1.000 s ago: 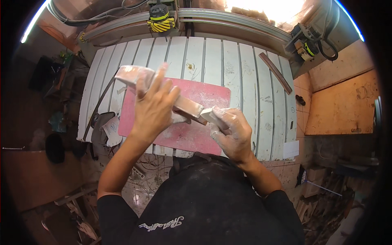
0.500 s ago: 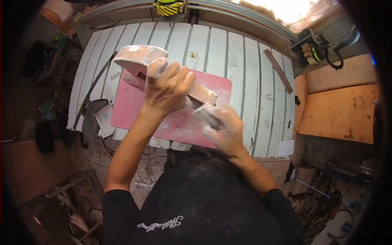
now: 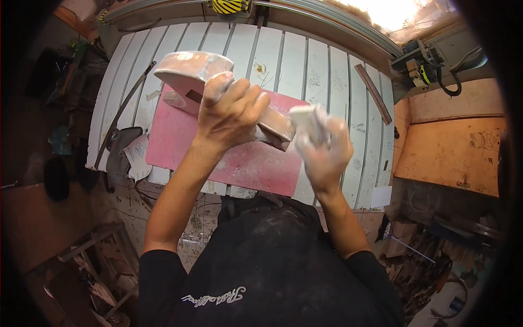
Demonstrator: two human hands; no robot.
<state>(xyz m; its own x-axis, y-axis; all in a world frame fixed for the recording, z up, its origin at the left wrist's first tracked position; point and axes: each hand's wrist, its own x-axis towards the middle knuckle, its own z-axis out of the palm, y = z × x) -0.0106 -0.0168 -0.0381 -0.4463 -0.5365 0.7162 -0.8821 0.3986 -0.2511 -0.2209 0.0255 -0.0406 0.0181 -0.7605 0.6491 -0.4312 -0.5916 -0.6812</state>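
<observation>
My left hand [image 3: 231, 111] is closed round the middle of a dusty wooden workpiece [image 3: 197, 62]. It has a broad, rounded far-left end, a narrow bar toward the right and a dark rectangular recess; the hand hides part of it. In my right hand [image 3: 327, 150], slightly blurred, a pale, dust-covered sanding block [image 3: 305, 114] is gripped beside the workpiece's right end. A small gap seems to separate the block from the wood. Beneath both lies a red board [image 3: 239, 169] dusted with white powder.
The board rests on a white slatted table [image 3: 294, 65]. A brown wooden strip [image 3: 373, 94] lies at its far right, and a long dark strip [image 3: 124, 113] at its left. Beside the left edge is a grey tool [image 3: 124, 150] with a paper tag. A metal rail [image 3: 321, 20] runs behind.
My right hand has moved away from me and to the right with the sanding block, past the workpiece's end. My left hand and the workpiece have shifted slightly right.
</observation>
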